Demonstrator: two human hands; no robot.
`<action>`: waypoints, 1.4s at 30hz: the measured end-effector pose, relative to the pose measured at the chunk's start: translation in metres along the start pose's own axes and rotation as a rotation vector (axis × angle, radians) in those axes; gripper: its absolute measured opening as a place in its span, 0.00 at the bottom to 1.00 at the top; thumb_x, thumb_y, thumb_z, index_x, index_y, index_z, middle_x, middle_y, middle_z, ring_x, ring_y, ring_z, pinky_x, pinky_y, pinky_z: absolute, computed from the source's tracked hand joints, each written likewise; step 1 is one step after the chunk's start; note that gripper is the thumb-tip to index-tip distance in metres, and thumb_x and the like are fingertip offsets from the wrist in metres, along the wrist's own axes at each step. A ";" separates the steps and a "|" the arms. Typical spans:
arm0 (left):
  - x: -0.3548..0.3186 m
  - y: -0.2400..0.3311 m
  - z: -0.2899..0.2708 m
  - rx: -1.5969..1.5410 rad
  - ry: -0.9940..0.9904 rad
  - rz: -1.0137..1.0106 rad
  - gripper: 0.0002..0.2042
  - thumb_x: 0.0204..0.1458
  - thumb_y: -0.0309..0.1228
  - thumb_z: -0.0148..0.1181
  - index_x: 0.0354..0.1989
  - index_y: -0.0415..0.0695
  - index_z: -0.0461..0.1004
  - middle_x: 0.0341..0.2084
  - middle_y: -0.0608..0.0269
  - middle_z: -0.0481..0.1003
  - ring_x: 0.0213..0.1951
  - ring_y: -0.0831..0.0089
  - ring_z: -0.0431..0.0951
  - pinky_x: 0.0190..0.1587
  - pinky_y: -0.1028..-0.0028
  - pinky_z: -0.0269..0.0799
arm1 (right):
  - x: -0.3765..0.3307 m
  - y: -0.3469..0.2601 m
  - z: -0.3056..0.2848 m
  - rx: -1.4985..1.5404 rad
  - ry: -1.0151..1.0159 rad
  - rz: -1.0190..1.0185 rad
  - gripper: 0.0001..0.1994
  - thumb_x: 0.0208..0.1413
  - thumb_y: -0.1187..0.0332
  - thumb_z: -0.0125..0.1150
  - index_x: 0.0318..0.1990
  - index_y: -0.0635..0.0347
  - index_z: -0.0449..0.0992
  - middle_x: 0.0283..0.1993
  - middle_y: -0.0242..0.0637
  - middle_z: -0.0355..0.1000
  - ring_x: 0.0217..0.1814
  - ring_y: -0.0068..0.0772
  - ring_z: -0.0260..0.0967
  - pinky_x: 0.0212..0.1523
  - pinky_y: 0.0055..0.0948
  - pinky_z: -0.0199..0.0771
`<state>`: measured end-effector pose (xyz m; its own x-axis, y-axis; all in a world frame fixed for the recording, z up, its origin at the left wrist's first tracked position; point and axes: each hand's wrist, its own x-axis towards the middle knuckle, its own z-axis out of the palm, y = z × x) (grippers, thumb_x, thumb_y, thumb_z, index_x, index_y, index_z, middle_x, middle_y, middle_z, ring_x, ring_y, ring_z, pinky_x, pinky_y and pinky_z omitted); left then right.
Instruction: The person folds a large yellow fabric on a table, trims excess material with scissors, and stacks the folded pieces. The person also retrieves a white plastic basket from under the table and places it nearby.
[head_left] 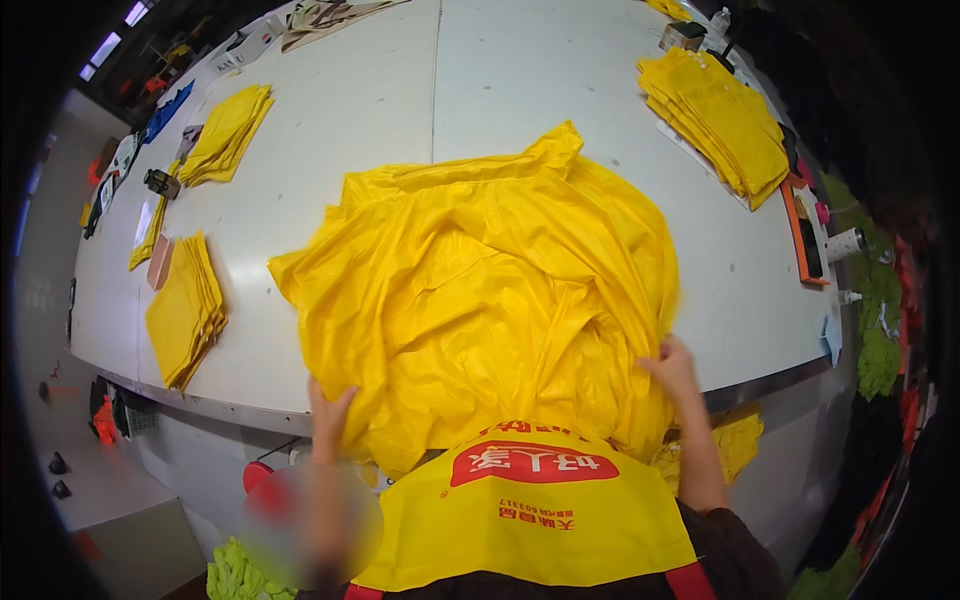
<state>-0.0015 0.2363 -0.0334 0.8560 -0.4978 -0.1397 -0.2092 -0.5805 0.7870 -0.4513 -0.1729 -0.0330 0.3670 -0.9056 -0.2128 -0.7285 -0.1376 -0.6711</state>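
Note:
A large yellow garment of thin, shiny fabric, like a raincoat, lies rumpled in front of me. Its lower part hangs over the table's near edge against my body. At its near left edge is my left hand, with cloth between thumb and fingers. My right hand grips the right edge, thumb on top of the fabric and some fingertips hidden. A yellow apron with a red printed patch and red straps covers my front.
The white table carries stacks of folded yellow cloth at the left, far left and far right. An orange tray and a white cup are at the right edge. More yellow cloth lies below the table's edge.

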 end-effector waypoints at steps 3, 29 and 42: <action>-0.040 0.037 0.044 -0.255 -0.046 -0.013 0.30 0.38 0.24 0.66 0.52 0.37 0.60 0.48 0.55 0.67 0.47 0.63 0.69 0.51 0.70 0.65 | -0.033 -0.071 0.045 -0.342 0.127 -0.208 0.20 0.37 0.60 0.67 0.33 0.62 0.67 0.32 0.43 0.70 0.33 0.46 0.68 0.35 0.38 0.69; 0.088 0.365 -0.066 -0.219 0.617 0.764 0.19 0.50 0.37 0.53 0.43 0.31 0.69 0.40 0.47 0.70 0.46 0.60 0.69 0.48 0.69 0.65 | 0.181 -0.386 -0.254 -0.361 0.118 -0.596 0.25 0.43 0.49 0.61 0.36 0.65 0.71 0.36 0.44 0.72 0.39 0.37 0.71 0.40 0.33 0.69; 0.027 0.029 0.010 0.389 0.415 -0.060 0.27 0.45 0.42 0.61 0.50 0.36 0.68 0.45 0.45 0.70 0.50 0.54 0.68 0.53 0.64 0.62 | 0.005 -0.193 0.025 -0.024 -0.085 -0.422 0.25 0.37 0.55 0.71 0.37 0.64 0.72 0.28 0.38 0.70 0.28 0.30 0.68 0.30 0.28 0.68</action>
<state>0.0110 0.1991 -0.0201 0.9692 -0.2079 0.1323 -0.2463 -0.8331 0.4952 -0.2939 -0.1407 0.0779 0.6813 -0.7318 0.0183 -0.5174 -0.4991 -0.6951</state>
